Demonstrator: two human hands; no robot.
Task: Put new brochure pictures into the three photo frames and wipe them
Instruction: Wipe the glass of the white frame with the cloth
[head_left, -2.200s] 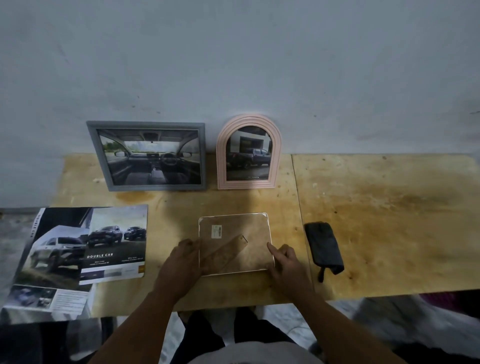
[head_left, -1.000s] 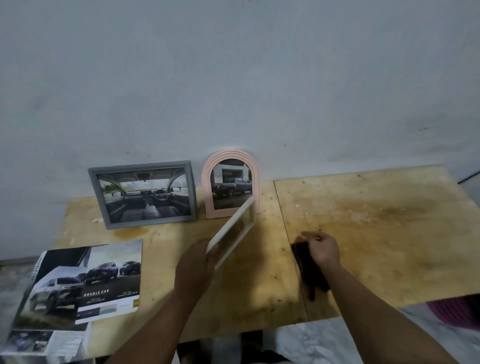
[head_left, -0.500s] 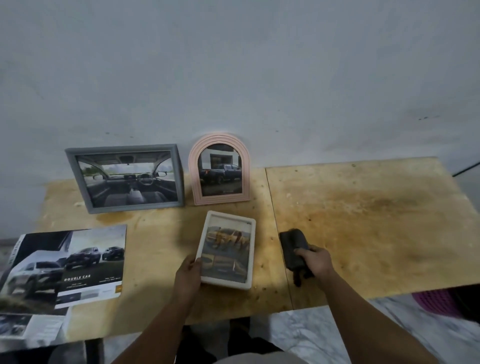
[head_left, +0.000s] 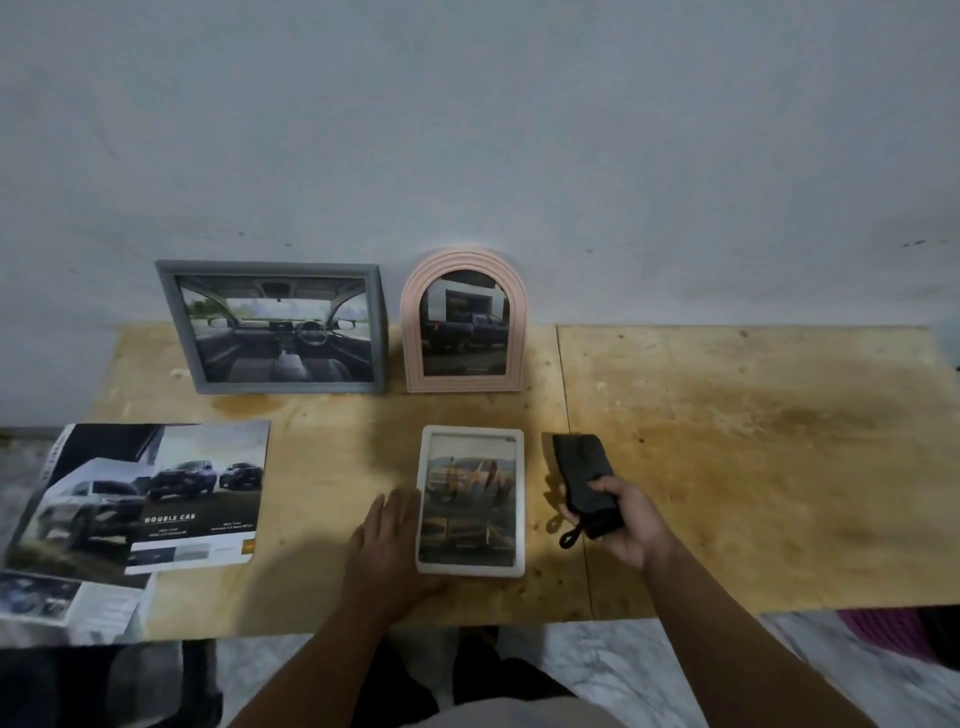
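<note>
— Three frames, and only one lies flat: the white frame (head_left: 470, 501) is face up on the plywood table (head_left: 753, 467), with its long axis running away from the person toward the wall. The grey frame (head_left: 275, 327) and the pink arched frame (head_left: 464, 322) stand upright at the back, each already holding a car picture.

— Which hand is nearer the white one?

— The left hand (head_left: 387, 540). It lies flat on the table, fingers straight and together, with its inner edge against the frame's left side. I'd call it a steadying touch, though the dim light makes it hard to say whether it actually presses the rim.

— And the cloth?

— The right hand (head_left: 621, 519) has its fingers curled round the dark folded cloth (head_left: 584, 480), just to the right of the frame and apart from it. The cloth points up and away from the hand, roughly parallel to the frame's long side, and a small loop dangles from its near end.

— So the wipe comes from the right?

— That's my reading: the cloth needs to travel left onto the glass, then stroke along the long axis while the left hand keeps the frame from sliding. The open brochure (head_left: 140, 504) stays well off to the left, out of the way.
</note>
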